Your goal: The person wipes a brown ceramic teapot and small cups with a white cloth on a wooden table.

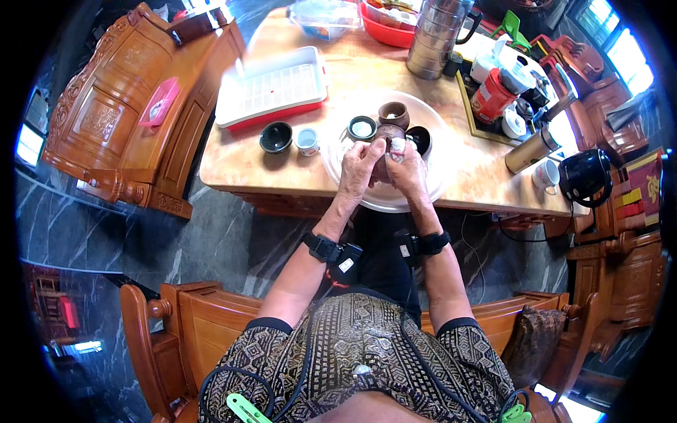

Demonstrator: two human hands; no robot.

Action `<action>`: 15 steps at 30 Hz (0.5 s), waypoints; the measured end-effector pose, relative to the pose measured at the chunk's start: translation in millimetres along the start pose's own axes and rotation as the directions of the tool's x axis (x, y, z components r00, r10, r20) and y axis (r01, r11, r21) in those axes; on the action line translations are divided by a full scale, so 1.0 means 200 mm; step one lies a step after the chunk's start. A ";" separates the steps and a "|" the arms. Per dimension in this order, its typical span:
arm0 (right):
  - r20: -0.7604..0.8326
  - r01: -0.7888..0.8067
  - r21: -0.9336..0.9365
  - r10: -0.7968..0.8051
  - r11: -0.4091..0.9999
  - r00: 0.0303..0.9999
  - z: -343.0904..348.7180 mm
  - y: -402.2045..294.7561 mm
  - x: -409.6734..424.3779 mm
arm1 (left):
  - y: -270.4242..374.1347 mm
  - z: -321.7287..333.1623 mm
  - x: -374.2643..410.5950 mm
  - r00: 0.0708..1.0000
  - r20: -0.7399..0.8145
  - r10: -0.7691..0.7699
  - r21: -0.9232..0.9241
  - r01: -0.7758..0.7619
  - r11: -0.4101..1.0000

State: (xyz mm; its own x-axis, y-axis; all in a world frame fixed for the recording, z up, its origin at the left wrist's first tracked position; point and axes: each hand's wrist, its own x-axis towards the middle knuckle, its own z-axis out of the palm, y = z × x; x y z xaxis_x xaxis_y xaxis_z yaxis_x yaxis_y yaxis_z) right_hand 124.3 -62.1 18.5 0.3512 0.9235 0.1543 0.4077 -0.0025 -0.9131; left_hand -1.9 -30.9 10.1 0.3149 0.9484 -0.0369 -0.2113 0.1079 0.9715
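My left hand (359,168) and my right hand (410,172) meet over a round white tray (336,180). A brown pot (390,132) is between them, partly covered by my fingers. Fingers of my right hand pinch a small white piece (396,145), perhaps cloth or tissue, at the pot. My left fingertips touch the pot's near left side. Around it on the tray are a smaller brown pot (393,113), a dark cup with a white inside (362,128) and a dark bowl (420,140) partly behind my right hand.
Left of the tray stand a black bowl (275,137), a white cup (307,141) and a red and white draining tray (272,90). A steel flask (435,39) stands behind. To the right are a red canister (493,95), a tan flask (531,150), a mug (546,174) and a black kettle (585,175).
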 end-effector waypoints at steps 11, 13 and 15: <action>-0.094 0.075 -0.178 -0.093 0.981 0.991 -0.01 0.01 -0.03 | 0.04 -0.01 0.00 0.974 0.155 -0.166 -0.043 0.175 0.984; -0.104 0.035 -0.137 -0.050 0.990 0.993 -0.01 -0.01 -0.03 | 0.04 -0.01 0.00 0.975 0.175 -0.140 -0.103 0.159 0.982; -0.090 0.000 -0.141 -0.013 0.990 0.996 -0.01 0.01 -0.02 | 0.04 0.00 -0.01 0.981 0.178 -0.079 -0.077 0.094 0.993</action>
State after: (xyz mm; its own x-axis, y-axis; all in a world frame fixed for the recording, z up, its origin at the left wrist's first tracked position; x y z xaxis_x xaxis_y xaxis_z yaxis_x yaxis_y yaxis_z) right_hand 125.6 -65.4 16.0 0.4205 0.8851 0.1995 0.5222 -0.0562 -0.8510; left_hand -5.1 -32.5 17.8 0.4902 0.8687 -0.0711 -0.2511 0.2188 0.9429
